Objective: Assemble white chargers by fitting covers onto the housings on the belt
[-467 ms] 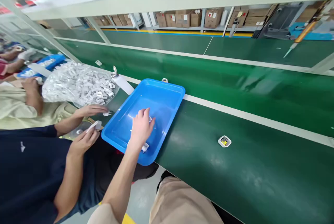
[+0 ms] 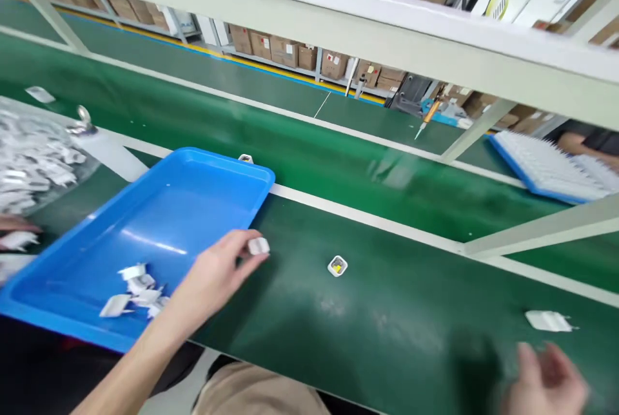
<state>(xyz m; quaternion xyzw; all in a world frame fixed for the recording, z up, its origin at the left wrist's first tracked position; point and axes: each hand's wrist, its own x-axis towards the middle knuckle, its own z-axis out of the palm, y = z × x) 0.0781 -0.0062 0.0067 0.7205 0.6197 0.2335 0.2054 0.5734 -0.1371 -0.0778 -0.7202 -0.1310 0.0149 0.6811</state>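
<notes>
My left hand (image 2: 215,273) reaches over the right rim of the blue tray (image 2: 193,176) and pinches a small white plug part (image 2: 258,246) just above the green belt. Several more white parts (image 2: 135,289) lie in the tray's near corner. A white part with a yellow centre (image 2: 337,266) lies on the belt to the right of my left hand. My right hand (image 2: 549,383) is at the bottom right, blurred, fingers apart, holding nothing. It is close below a white plug (image 2: 549,321) lying on the belt.
A clear bag of white parts (image 2: 33,157) lies at the left, where a co-worker's hand (image 2: 14,225) shows at the edge. A blue tray of white pieces (image 2: 551,167) sits at the far right. A frame rail (image 2: 532,231) crosses above the green belt (image 2: 387,325).
My left hand has come out of the blue tray to its right edge with a white part pinched in it. The view has swung right, and my right hand now shows.
</notes>
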